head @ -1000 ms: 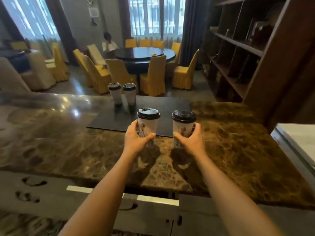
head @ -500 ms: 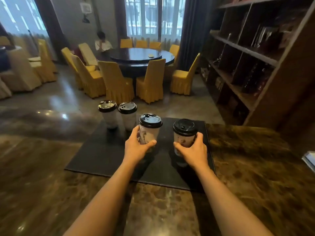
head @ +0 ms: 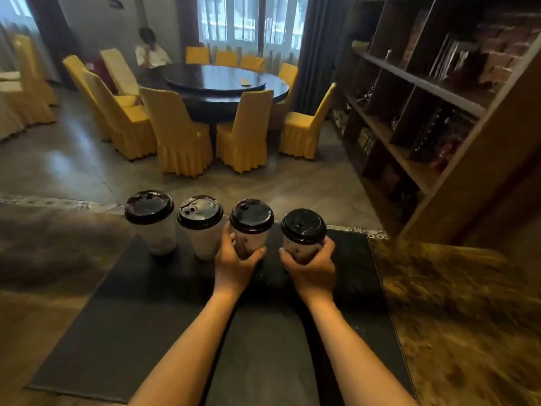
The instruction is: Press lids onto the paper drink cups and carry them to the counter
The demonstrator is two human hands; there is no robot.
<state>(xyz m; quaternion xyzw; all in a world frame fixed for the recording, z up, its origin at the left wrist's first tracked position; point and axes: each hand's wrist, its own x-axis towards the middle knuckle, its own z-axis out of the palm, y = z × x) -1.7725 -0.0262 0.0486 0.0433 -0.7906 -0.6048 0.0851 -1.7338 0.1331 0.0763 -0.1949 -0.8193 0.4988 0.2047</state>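
Note:
Several white paper cups with black lids form a row at the far edge of a black mat (head: 140, 332) on the brown marble counter (head: 468, 317). My left hand (head: 234, 266) is wrapped around the third cup (head: 251, 227). My right hand (head: 311, 266) grips the fourth cup (head: 303, 234), at the right end of the row. Two more lidded cups, one (head: 150, 221) at the far left and one (head: 202, 225) beside it, stand untouched. Both held cups are upright, low over or on the mat; contact is hidden by my hands.
Beyond the counter is a round dark table (head: 225, 83) ringed by yellow-covered chairs (head: 178, 133), with a seated person (head: 150, 52) at its far side. A tall dark wooden shelf unit (head: 424, 112) runs along the right.
Both hands have carried their cups forward across the counter and over the mat, ending in line with the two standing cups. The view has moved in closer.

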